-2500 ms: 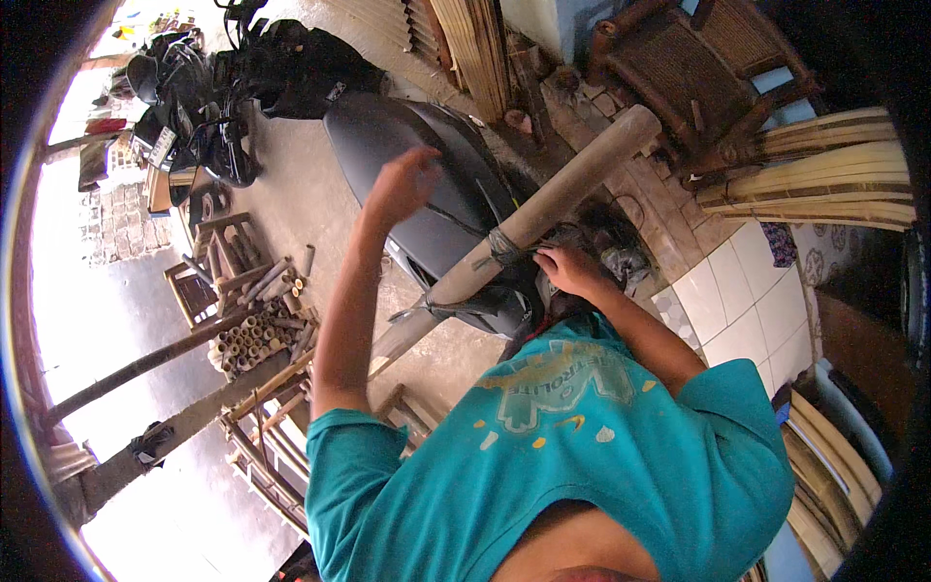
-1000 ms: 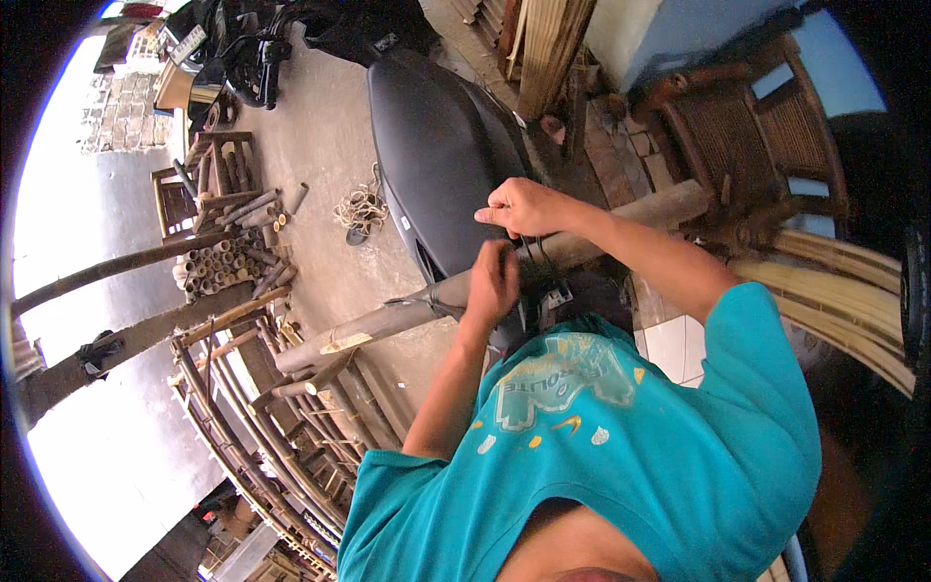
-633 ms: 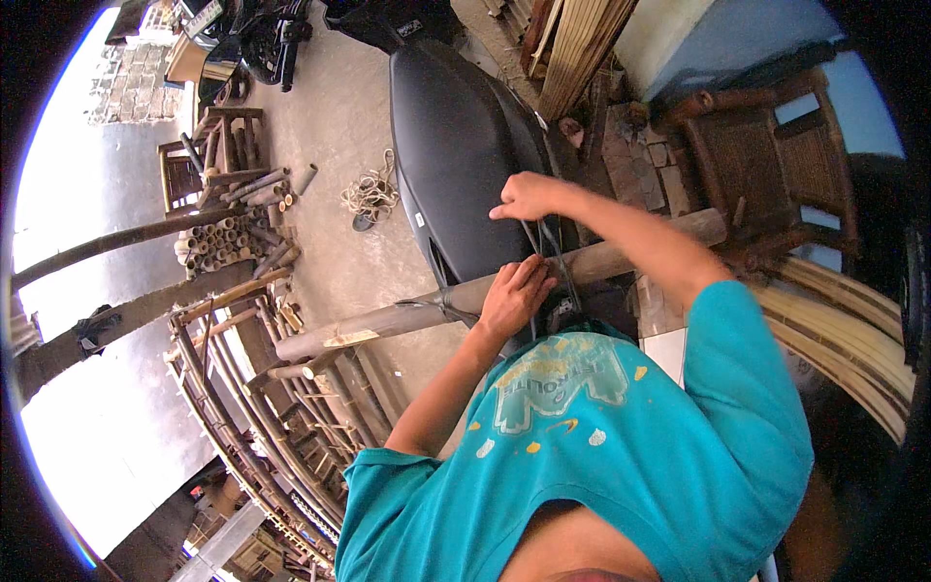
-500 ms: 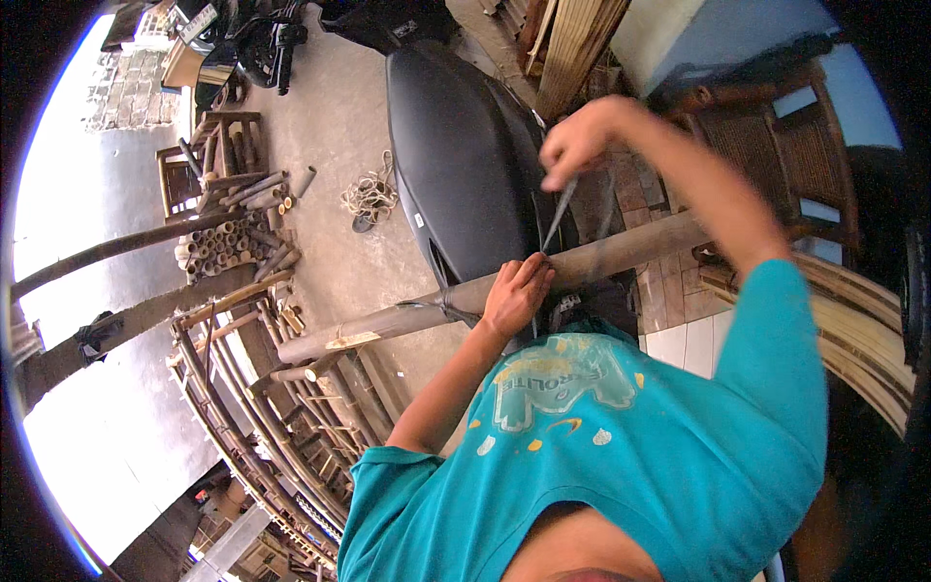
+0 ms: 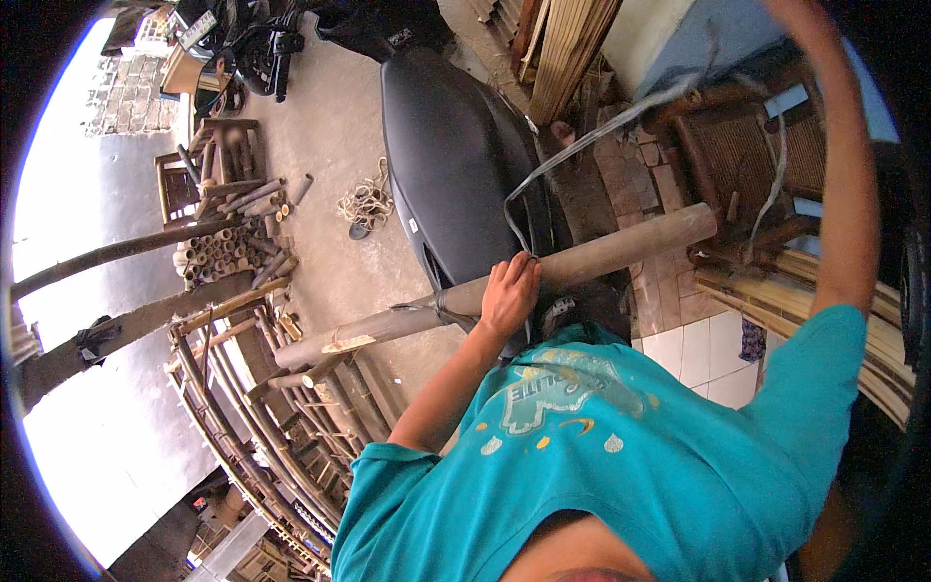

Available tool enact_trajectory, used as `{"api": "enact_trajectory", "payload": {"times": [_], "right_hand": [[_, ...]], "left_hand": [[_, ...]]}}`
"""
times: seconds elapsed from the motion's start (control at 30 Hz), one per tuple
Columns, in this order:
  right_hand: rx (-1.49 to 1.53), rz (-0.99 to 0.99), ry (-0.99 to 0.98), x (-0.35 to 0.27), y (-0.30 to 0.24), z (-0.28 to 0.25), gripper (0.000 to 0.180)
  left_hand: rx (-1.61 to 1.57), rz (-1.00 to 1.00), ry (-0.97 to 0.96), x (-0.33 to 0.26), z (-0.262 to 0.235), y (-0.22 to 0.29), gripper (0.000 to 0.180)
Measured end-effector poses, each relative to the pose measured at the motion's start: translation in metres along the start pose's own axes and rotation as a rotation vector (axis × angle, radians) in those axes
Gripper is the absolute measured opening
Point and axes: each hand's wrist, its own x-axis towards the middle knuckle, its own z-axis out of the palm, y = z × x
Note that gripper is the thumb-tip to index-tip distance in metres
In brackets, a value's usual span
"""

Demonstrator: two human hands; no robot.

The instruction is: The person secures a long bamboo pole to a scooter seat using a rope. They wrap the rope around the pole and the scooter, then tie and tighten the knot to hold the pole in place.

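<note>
A long bamboo pole (image 5: 621, 247) lies across the rear of a black motorcycle seat (image 5: 465, 165). My left hand (image 5: 509, 296) is closed over the pole and pins a thin grey strip (image 5: 592, 141) against it under the fingertips. From there the strip loops over the seat's edge and sweeps up to the right in a loose, blurred arc; part of it dangles near a woven chair. My right arm is raised far to the upper right, and its hand lies past the picture's edge. A dark tie (image 5: 436, 308) circles the pole left of my left hand.
A tangled rope (image 5: 366, 201) lies on the concrete floor. Cut bamboo pieces (image 5: 211, 255) are stacked at left, above a bamboo rack (image 5: 242, 407). At right are a woven chair (image 5: 722, 145) and split bamboo strips (image 5: 853, 330); another bundle (image 5: 572, 58) leans at the back.
My right hand has swung up and right, out of the picture. The strip, formerly taut and short above the pole, now trails in a long slack arc. My left hand stays on the pole.
</note>
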Motion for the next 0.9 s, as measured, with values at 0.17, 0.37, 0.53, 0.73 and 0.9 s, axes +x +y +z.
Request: {"api": "enact_trajectory", "payload": {"times": [0.17,0.37,0.53,0.73,0.9], "right_hand": [[0.82,-0.502,-1.364,-0.115,-0.064,0.097,0.034],[0.672,-0.036,-0.837,-0.383,-0.114,0.367,0.04],[0.778,0.039,-0.013,-0.243,-0.165,0.37,0.032],[0.924,-0.057,-0.012,-0.21,-0.158,0.428,0.018],[1.0,0.061,-0.045,-0.206,-0.162,0.444,0.018]], "left_hand": [[0.012,-0.11,0.039,-0.007,0.011,-0.003,0.013],[-0.028,-0.075,0.021,0.006,0.003,0.002,0.012],[-0.003,-0.101,0.008,0.0,0.011,-0.003,0.012],[-0.045,-0.104,-0.01,0.007,0.014,-0.003,0.01],[-0.02,-0.1,-0.001,0.008,0.013,-0.002,0.009]]}}
